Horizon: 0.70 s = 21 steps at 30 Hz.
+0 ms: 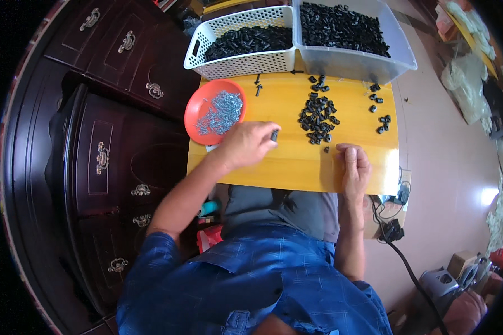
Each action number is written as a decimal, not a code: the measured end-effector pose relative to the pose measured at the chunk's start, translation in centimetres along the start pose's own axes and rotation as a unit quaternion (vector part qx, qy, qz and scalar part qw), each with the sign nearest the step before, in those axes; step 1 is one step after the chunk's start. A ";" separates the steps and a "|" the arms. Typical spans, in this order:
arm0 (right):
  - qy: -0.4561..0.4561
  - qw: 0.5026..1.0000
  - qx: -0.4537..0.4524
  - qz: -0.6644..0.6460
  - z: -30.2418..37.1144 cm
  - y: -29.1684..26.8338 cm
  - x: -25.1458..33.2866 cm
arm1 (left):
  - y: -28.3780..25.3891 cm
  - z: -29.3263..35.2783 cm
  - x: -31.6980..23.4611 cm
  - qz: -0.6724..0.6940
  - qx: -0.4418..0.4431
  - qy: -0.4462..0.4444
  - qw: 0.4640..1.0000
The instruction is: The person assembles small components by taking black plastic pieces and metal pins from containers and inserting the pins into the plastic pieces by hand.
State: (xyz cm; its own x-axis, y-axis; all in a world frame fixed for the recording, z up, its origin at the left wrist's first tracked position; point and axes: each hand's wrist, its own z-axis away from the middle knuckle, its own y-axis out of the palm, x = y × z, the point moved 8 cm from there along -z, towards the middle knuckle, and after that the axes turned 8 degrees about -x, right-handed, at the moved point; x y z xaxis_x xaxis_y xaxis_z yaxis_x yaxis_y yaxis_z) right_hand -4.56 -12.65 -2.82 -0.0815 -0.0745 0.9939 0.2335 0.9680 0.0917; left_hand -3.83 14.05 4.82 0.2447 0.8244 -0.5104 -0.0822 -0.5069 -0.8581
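Small black piece (274, 135): over yellow tabletop (285, 173), between red bowl (193, 114) and black heap (318, 118) | left hand (248, 144): pinching it | right hand (356, 167): half-curled, grip I can't tell | step: seemingly single-piece handling; next calls for steady pinch

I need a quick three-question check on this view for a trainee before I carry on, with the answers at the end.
1. True or false: the white perforated basket stands to the left of the translucent plastic bin.
2. What do the fingers of the left hand hold?
A) a pair of scissors
B) a small dark piece
C) a sheet of paper
3. Fill in the colour: the small metal pieces lie in a round ____ dish.

Key: 1 true; 2 B; 3 orange-red.
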 end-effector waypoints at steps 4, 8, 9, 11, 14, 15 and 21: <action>-0.048 0.994 0.004 0.093 0.3 0.2 0.7 | -7.3 -4.4 1.3 -0.135 -0.073 -0.009 0.988; -0.073 0.990 0.000 0.119 0.4 0.4 1.0 | -14.1 -7.9 0.0 -0.223 -0.270 0.043 0.936; -0.073 0.990 -0.008 0.122 0.3 0.2 1.1 | -14.5 -8.0 -1.4 -0.241 -0.315 0.090 0.914; -0.088 0.990 -0.001 0.112 0.3 0.4 1.4 | -13.0 -7.8 -3.1 -0.179 -0.309 0.113 0.927; -0.088 0.991 -0.007 0.098 0.1 0.6 1.8 | -5.6 -6.5 -4.3 -0.076 -0.194 0.153 0.966; -0.088 0.992 -0.009 0.095 0.1 0.4 1.8 | -2.9 -6.0 -5.2 -0.033 -0.154 0.167 0.973; -0.117 0.987 0.004 0.107 0.2 0.5 1.8 | 5.0 -4.7 -7.2 0.021 -0.113 0.127 0.985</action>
State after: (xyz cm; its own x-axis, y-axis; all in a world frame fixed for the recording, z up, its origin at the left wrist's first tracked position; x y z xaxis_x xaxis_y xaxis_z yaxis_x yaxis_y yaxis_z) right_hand -4.76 -12.21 -1.04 -0.2522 0.1887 0.9491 0.2616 0.9576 -0.1209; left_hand -1.42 4.44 4.49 0.4827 0.7254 -0.4906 0.1115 -0.6065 -0.7872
